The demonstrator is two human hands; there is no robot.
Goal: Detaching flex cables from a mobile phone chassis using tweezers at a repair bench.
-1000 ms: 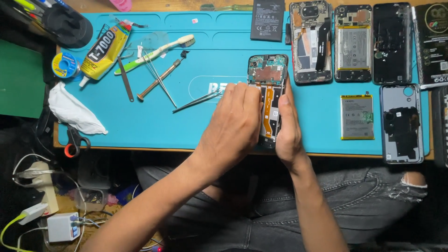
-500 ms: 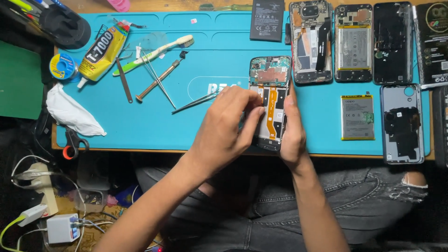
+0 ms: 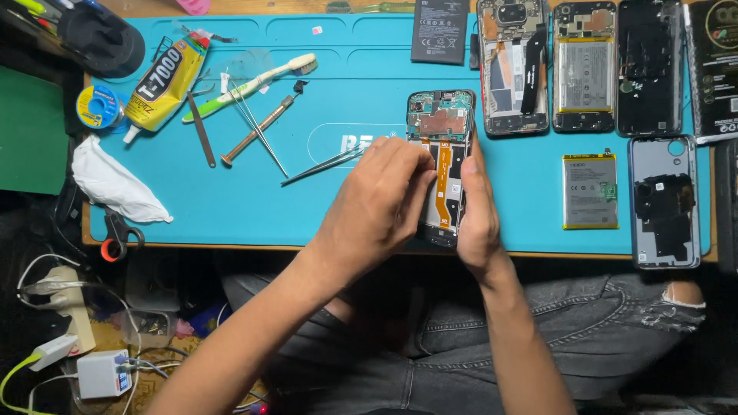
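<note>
Fingers of the left hand, pressed together, have shifted slightly onto the opened phone; the right hand steadies its edge. Phone lies lengthwise, camera end away, on the counter.

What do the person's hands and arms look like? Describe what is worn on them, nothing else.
Both arms are bare up to the picture's edge: no sleeves show. The left hand and the right hand wear no gloves. No ring, watch, wristband or strap shows on either. No cables or marks are on them. The legs below the arms are in grey jeans, torn at one knee.
</note>
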